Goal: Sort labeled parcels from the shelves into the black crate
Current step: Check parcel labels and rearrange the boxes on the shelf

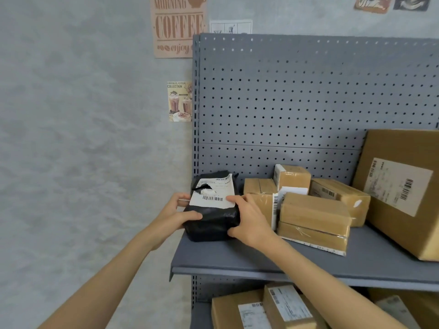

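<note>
A black plastic-wrapped parcel (212, 222) with a torn white barcode label lies at the left end of the grey shelf (237, 260). My left hand (177, 213) grips its left side, thumb on top. My right hand (249, 222) clasps its right side, fingers across the label's edge. To the right lie several brown taped parcels (316, 217) with labels, and a large cardboard box (401, 188) bearing a white shipping label. The black crate is out of view.
A grey pegboard back panel (297, 96) rises behind the shelf. The lower shelf holds more labeled cardboard boxes (287, 307). Left of the shelving is a bare grey wall with posters (178, 27).
</note>
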